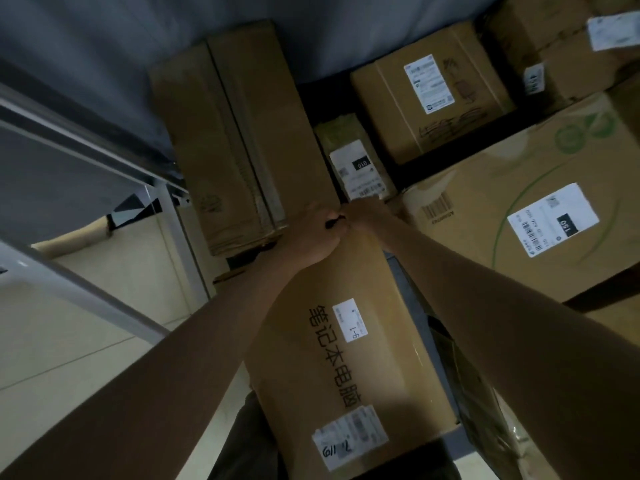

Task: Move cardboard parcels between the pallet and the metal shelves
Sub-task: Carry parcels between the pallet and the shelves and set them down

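At parcel's far edge | left hand (313, 237), right hand (369, 216) | arms outstretched | fingers grasping laptop parcel (349, 341)

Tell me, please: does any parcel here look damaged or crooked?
Nothing is clearly damaged. The tall box at the left looks crushed and worn at its near end, and the small parcel sits wedged between bigger boxes. Both hands hold the laptop box.

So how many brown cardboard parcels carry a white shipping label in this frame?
5: the long held parcel, the small one beyond the hands, the top-centre box, the big green-printed box, the top-right box. Others may be hidden.
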